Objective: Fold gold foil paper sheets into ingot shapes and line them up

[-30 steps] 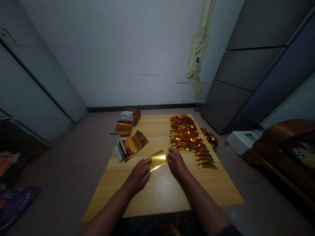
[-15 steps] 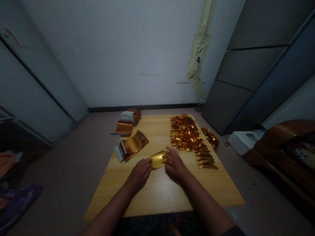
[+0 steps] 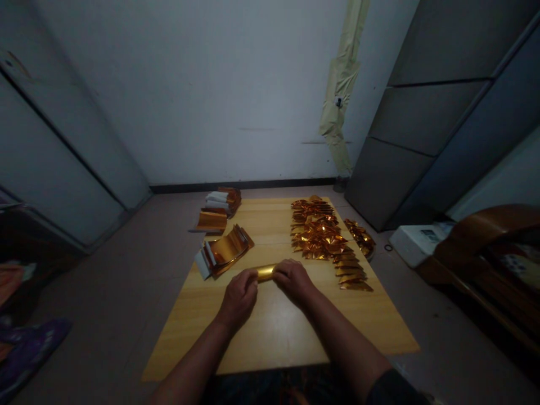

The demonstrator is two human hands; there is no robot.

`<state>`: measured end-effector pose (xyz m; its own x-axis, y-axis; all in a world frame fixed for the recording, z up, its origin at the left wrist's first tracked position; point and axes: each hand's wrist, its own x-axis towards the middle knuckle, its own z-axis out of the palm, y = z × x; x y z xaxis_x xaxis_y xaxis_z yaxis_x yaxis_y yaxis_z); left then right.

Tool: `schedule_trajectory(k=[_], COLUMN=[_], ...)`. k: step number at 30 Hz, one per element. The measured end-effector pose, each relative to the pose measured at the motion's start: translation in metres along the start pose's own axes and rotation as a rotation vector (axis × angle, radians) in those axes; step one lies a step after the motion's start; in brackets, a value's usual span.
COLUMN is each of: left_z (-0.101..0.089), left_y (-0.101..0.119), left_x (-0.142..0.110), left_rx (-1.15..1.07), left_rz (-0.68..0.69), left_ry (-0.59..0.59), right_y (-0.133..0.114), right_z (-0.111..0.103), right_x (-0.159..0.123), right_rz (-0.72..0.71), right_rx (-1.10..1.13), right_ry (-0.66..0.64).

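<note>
A sheet of gold foil paper [image 3: 265, 273], curled into a narrow roll, spans the gap between my hands above the wooden table [image 3: 278, 332]. My left hand [image 3: 241, 293] grips its left end with closed fingers. At the other end, my right hand [image 3: 294, 279] has its fingers bent over and pressed onto the foil. To the left lies a stack of curved gold foil sheets [image 3: 228, 250] with pale backing. Rows of folded gold foil pieces [image 3: 318, 228] cover the table's right side.
More foil sheets [image 3: 213, 219] sit at the table's far left corner. Beyond the right edge is a heap of shiny folded pieces [image 3: 360, 236]. A white box [image 3: 415, 244] and a grey cabinet [image 3: 396, 152] stand on the right; a wall [image 3: 211, 112] rises behind.
The foil sheet has gone from a wide, open curve to a narrow roll. My right hand's fingers have closed down onto its right end; my left hand keeps its hold.
</note>
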<state>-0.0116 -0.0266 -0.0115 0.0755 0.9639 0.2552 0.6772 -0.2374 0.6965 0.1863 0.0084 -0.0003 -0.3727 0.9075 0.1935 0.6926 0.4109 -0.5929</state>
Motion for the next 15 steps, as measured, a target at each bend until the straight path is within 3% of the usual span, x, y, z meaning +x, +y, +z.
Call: schedule_trajectory(k=[6,15], left_z=[0.010,0.002], left_y=[0.000,-0.001], left_x=[0.006,0.017], left_rx=[0.059,0.076], left_rz=[-0.066,-0.130], left_ry=[0.104,-0.012], right_y=[-0.004,-0.004], right_z=[-0.002,0.004], right_x=[0.009,0.007], right_rz=[0.080,0.059], right_rx=[-0.067,-0.205], right_ry=[-0.055,-0.021])
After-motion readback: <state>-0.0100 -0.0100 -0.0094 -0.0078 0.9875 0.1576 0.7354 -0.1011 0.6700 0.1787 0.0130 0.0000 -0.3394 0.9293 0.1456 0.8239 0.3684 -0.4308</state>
